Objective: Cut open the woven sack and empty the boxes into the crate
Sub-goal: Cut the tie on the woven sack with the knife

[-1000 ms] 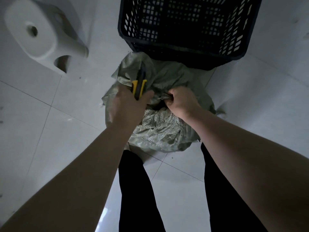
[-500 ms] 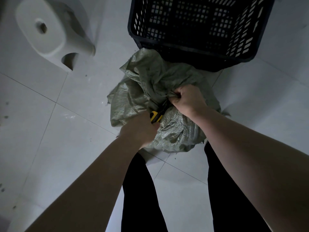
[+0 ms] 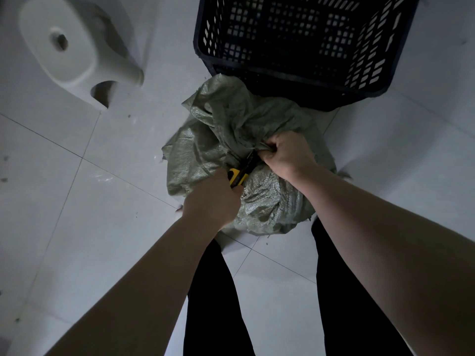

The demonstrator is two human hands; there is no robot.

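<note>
Head cam: we're bunching the green woven sack [image 3: 231, 129] in our right hand [image 3: 285, 155], fist tight on the fabric, mid-frame. Our left hand [image 3: 210, 201] is gripping a yellow utility knife [image 3: 237, 176], its tip poking in beside that fist. The sack is sitting right up against the black crate [image 3: 295, 86] at upper right.

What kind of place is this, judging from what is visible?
Probably an indoor storage or utility room: pale tiled floor, a dark slotted crate, a white plastic stool and a woven sack.
</note>
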